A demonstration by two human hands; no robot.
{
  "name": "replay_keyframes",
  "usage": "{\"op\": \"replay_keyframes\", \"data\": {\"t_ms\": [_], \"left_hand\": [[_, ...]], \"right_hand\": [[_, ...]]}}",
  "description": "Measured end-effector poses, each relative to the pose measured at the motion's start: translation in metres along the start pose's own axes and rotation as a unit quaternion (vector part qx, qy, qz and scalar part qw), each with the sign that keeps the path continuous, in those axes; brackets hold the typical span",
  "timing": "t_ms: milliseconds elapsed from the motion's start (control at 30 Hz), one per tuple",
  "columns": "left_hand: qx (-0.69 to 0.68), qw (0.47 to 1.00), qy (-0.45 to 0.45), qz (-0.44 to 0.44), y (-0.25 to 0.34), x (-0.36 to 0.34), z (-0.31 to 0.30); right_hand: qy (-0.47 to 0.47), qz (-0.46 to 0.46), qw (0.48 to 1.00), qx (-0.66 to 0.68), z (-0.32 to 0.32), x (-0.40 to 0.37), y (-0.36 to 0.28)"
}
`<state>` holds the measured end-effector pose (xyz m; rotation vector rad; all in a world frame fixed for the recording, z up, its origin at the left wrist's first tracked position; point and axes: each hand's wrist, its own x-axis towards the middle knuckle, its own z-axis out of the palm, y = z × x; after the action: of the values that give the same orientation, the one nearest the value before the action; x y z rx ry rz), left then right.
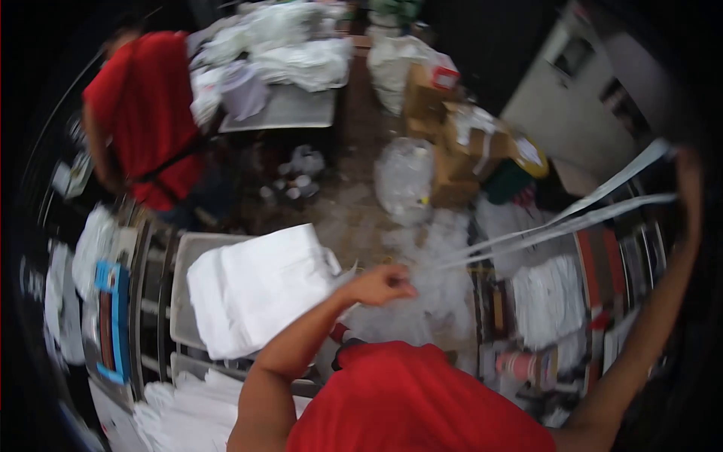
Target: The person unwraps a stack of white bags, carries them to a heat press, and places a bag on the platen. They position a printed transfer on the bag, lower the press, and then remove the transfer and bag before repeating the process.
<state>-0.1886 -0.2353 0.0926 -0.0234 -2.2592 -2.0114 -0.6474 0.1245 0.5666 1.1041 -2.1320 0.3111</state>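
My left hand [380,285] is in front of my chest, its fingers curled together near one end of some long, thin white strips [542,230]. Whatever sits between those fingers is too small to make out. Far out to the right, my right hand [687,162] is raised and blurred, with the other end of the strips stretched from it. The strips run slanting between the two hands. Left of my left hand, a stack of flat white sheets or bags [260,290] lies on a grey tray [184,316].
A person in red [147,113] stands at the upper left beside a table [294,109] heaped with white bags. Cardboard boxes [471,147] and a clear plastic bag [405,179] stand ahead. Loose clear plastic [437,290] covers the floor. White stacks [548,301] fill a right-hand rack.
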Motion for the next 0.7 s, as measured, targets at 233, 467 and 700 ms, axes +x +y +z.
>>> {"op": "replay_keyframes", "data": {"t_ms": [233,467,700], "left_hand": [[0.364,0.928,0.028,-0.076,0.017,0.107,0.068],[0.200,0.875,-0.435,0.069,0.090,0.152,0.445],[-0.552,0.756,-0.313,-0.161,0.117,0.172,0.577]], "right_hand": [[-0.552,0.372,0.746,0.034,0.091,-0.572,-0.006],[-0.155,0.408,0.807,0.398,0.013,-0.629,-0.112],[0.159,0.515,0.496,0.681,-0.056,-0.705,-0.100]]}}
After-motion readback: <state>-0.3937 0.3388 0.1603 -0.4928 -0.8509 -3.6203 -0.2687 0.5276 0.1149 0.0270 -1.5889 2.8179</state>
